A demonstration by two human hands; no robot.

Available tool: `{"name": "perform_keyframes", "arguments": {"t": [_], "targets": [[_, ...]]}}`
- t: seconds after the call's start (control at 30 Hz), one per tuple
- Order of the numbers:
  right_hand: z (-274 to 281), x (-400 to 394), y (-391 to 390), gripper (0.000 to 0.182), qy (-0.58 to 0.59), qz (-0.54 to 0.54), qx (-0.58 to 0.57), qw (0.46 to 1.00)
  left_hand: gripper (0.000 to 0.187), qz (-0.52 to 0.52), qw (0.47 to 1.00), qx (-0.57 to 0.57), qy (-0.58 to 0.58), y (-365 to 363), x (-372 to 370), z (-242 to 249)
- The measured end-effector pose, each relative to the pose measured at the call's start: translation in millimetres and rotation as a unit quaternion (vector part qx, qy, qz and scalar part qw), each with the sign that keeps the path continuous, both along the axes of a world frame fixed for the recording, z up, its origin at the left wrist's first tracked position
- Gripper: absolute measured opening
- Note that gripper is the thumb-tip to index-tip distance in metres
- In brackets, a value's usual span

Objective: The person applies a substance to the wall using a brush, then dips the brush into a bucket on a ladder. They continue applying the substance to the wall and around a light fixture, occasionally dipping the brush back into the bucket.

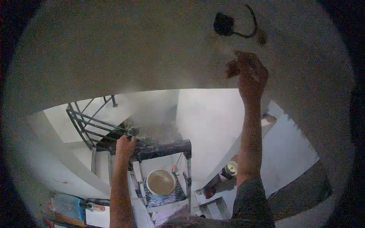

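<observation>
My right hand (249, 70) is raised close to the grey ceiling (133, 49). Its fingers are bent together, and dim light hides what they hold, if anything. Just above it, a dark fitting (223, 24) with a curved black cable (253, 28) hangs from the ceiling. Lower down on the left, my left hand (126, 146) is closed around a dark bar at the top of a ladder-like frame (163, 149). Below that bar, a round white bucket (161, 182) with greyish-brown contents stands on the frame's platform.
A black metal railing (95, 123) is beyond my left hand. White walls (207, 121) drop away below the ceiling. Lower right, a pale round container (230, 168) is beside my right arm. A blue-edged clear box (67, 207) lies at the lower left.
</observation>
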State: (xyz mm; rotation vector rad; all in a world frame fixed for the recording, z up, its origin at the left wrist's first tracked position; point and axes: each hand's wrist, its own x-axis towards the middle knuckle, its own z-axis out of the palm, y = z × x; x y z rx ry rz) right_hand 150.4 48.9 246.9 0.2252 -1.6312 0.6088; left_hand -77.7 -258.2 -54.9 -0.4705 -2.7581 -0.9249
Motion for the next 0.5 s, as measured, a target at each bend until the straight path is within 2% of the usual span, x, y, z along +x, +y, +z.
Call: {"name": "perform_keyframes", "arguments": {"t": [0.07,0.13,0.17,0.23,0.27,0.33,0.37,0.43,0.5], "targets": [[-8,-3,10,0.018,-0.002,0.019,-0.005,1.000,0.048,0.009,1.000,0.019,-0.008,2,5,-4],[-10,-1,3,0.021,0.022,-0.243,0.085,0.966,0.048,0.006,0.998,0.034,0.054,2,1,-9],[-11,2,-3,0.021,0.024,-0.239,0.086,0.967,0.048,0.010,0.998,0.036,0.055,2,-1,-8],[-8,12,-32,0.020,-0.038,-0.052,-0.052,0.997,0.048,0.002,0.998,0.052,-0.033,0,-3,-3],[-9,6,-26,0.020,-0.037,-0.048,-0.054,0.997,0.048,0.006,0.998,0.050,-0.031,-1,-5,-7],[-8,-2,-7,0.018,0.007,0.060,-0.066,0.996,0.049,0.005,1.000,-0.001,0.020,-2,-7,-11],[-8,3,-1,0.018,0.010,0.061,-0.066,0.996,0.049,0.006,1.000,-0.002,0.023,-2,-10,-11],[-5,23,-15,0.019,-0.036,-0.036,-0.087,0.995,0.052,0.011,0.999,0.031,-0.029,-12,-2,-3],[-5,30,-25,0.020,-0.036,0.009,-0.088,0.995,0.052,0.010,0.999,0.034,-0.014,-13,-1,-4]]}}
